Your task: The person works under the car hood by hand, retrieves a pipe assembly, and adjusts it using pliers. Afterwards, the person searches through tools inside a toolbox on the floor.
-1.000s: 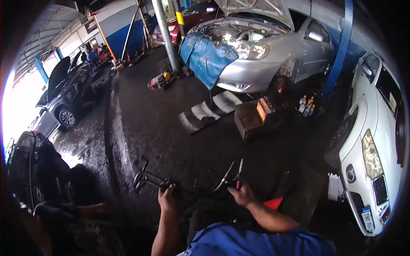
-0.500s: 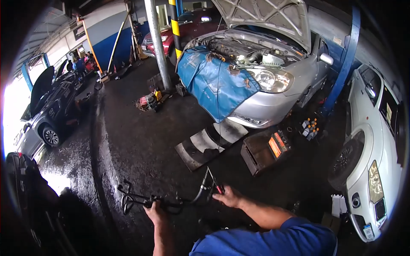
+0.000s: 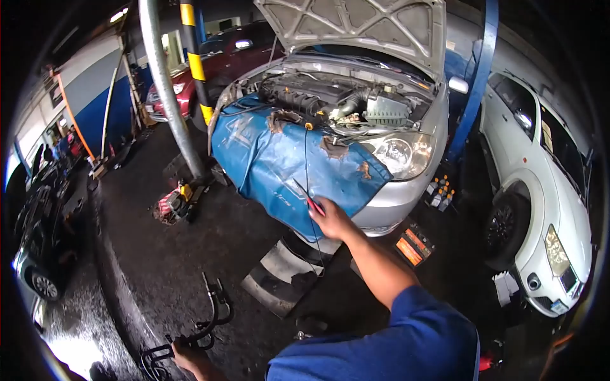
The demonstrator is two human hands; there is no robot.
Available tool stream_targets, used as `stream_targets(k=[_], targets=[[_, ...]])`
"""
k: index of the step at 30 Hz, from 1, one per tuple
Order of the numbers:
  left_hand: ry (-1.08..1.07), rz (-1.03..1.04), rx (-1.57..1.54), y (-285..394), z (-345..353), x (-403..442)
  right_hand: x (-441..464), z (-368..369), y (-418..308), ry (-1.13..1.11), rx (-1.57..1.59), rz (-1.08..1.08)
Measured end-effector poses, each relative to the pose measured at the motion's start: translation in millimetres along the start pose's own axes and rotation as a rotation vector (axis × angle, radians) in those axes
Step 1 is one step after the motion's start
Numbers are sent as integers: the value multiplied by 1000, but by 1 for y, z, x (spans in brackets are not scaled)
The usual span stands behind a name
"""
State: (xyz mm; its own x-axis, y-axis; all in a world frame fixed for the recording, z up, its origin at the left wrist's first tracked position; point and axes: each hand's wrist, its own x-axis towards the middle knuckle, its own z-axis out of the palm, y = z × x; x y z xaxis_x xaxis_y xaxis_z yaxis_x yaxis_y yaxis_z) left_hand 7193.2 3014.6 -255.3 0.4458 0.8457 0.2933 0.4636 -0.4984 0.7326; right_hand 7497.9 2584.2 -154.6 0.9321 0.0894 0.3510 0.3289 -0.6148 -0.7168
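My right hand (image 3: 332, 220) is closed around a screwdriver (image 3: 312, 203) with a red and black handle. Its thin shaft points up and left, in front of a blue fender cover (image 3: 267, 168) draped over a silver car's front end. Low on the left, my left hand (image 3: 187, 357) grips a black hose and pipe assembly (image 3: 208, 325) with several bent ends. Those ends stick up and out over the dark floor. Part of my left fingers is hidden behind the pipes.
The silver car (image 3: 406, 216) has its hood (image 3: 362, 25) raised over the engine bay. A striped mat (image 3: 273, 279), a car battery (image 3: 414, 246) and several small bottles (image 3: 440, 192) are on the floor. A metal pole (image 3: 166, 89) stands left, a white car (image 3: 540, 184) right.
My right hand has moved up and forward toward the blue cover with the screwdriver. My left hand, with the hose assembly, is lower and farther left. The view has shifted closer to the silver car.
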Motion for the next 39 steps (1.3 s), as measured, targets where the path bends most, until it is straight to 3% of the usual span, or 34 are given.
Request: stream_targets(k=[3,4,5,8,10,11,12,15,18,19,20,21,22,23,24,25,27,29,31,32,34,36,38,39], targets=[[27,244,590,-74,63,96,121,38,2,56,-63,-127],[-13,24,273,27,41,89,159,48,-1,57,-179,-73],[64,161,372,15,55,112,191,52,-8,74,-261,-58],[226,-574,-1088,89,72,164,284,74,-7,173,-398,37],[182,-490,-1026,41,112,223,334,77,-17,131,-478,134],[159,-447,-995,57,122,246,356,80,-18,126,-523,191],[191,-647,-1058,74,133,266,374,84,-18,149,-619,176],[37,-477,-1037,41,188,353,432,100,20,220,-785,228],[26,-745,-1146,52,227,445,452,116,25,254,-830,408],[-67,-616,-1099,-29,274,488,460,123,46,246,-895,437],[-145,-482,-1053,-106,318,530,468,128,66,70,-1138,365],[-108,-620,-1056,-56,307,547,471,131,74,142,-1075,429],[-63,-757,-1062,13,290,561,470,132,62,-158,-1445,404],[-108,-740,-1054,34,292,581,473,139,13,-313,-1404,508],[-153,-721,-1046,56,294,600,483,138,36,-227,-1293,706],[-105,-820,-1170,47,307,621,491,130,51,-59,-974,860],[-72,-795,-1219,52,327,647,494,84,170,-257,-1480,603],[-92,-787,-1217,48,353,674,488,62,191,-241,-1480,543],[-86,-863,-1270,50,380,700,485,68,150,-359,-1669,487],[-92,-888,-1254,52,393,713,480,69,150,-47,-1619,297],[-96,-903,-1232,53,427,741,494,86,109,183,-1619,248],[-97,-889,-1203,56,464,766,534,159,19,545,-1294,338],[-91,-917,-1172,61,508,792,581,241,-47,885,-650,203],[-91,-928,-1154,67,528,808,605,286,-76,904,-469,130]])
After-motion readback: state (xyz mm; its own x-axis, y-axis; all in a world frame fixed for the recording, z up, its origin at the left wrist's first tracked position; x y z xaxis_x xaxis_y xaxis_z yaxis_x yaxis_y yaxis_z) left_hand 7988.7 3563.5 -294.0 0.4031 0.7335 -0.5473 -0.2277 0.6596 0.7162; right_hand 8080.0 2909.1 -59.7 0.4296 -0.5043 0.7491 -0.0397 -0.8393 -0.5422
